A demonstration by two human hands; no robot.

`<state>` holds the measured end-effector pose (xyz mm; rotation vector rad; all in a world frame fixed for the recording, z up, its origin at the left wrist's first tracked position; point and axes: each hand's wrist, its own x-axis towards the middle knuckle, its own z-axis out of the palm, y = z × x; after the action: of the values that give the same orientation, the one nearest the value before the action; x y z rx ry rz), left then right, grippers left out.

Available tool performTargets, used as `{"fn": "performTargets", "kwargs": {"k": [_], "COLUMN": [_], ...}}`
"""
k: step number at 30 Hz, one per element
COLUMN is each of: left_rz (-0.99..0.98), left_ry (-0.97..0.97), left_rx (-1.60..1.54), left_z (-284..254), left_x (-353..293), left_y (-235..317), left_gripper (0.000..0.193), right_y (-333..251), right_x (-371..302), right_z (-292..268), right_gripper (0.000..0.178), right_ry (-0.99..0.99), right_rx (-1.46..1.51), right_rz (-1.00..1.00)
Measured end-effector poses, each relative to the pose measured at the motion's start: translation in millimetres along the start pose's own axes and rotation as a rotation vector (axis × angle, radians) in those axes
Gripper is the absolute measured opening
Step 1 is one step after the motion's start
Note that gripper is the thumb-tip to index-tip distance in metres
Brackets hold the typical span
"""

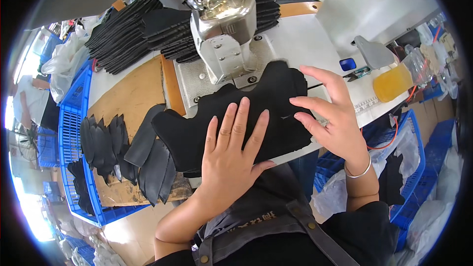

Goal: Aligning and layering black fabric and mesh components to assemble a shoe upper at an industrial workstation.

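A black cut piece of material (pixel 271 93) with a wavy edge lies in front of the sewing machine head (pixel 224 24), its upper edge close to the metal presser area. My left hand (pixel 231 155) rests flat on the middle of this piece, fingers spread. Over the piece's right edge hovers my right hand (pixel 332 113), its fingers apart and curved, with nothing visible in them. A short pale thread or mark (pixel 286 116) shows on the black surface near the right fingertips. Whether those fingertips touch the material I cannot tell.
Stacked black pieces (pixel 123 34) stand behind and left of the machine. Several narrow black pieces (pixel 152 167) lie on a brown board (pixel 133 88). Blue baskets (pixel 74 133) flank the table. At right are thread snips (pixel 358 74), a blue lid (pixel 348 64) and a yellow container (pixel 392 83).
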<state>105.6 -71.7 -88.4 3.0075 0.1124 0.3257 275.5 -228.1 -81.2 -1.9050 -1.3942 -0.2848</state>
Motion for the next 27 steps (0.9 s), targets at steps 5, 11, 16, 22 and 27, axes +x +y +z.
{"fn": "performTargets", "kwargs": {"k": [5,11,16,22,27], "left_rz": [-0.001,0.036,0.048,0.096,0.101], "left_ry": [-0.007,0.073,0.133,0.084,0.075], "left_rx": [0.017,-0.025,-0.072,-0.017,0.007], "left_z": [0,-8,6,6,9], "left_x": [1,11,16,11,9], "left_y": [0,4,8,8,7], "left_gripper": [0.090,0.065,0.059,0.065,0.068], "right_y": [4,3,9,51,85], "right_x": [-6,-16,-32,-59,-22], "right_z": [5,9,12,-4,-10], "right_gripper": [0.026,0.025,0.023,0.015,0.017], "right_ry": [-0.024,0.018,0.164,0.255,0.070], "right_rx": [0.037,0.097,0.027,-0.252,-0.231], "right_rz": [0.039,0.180,0.066,0.316,0.165]}}
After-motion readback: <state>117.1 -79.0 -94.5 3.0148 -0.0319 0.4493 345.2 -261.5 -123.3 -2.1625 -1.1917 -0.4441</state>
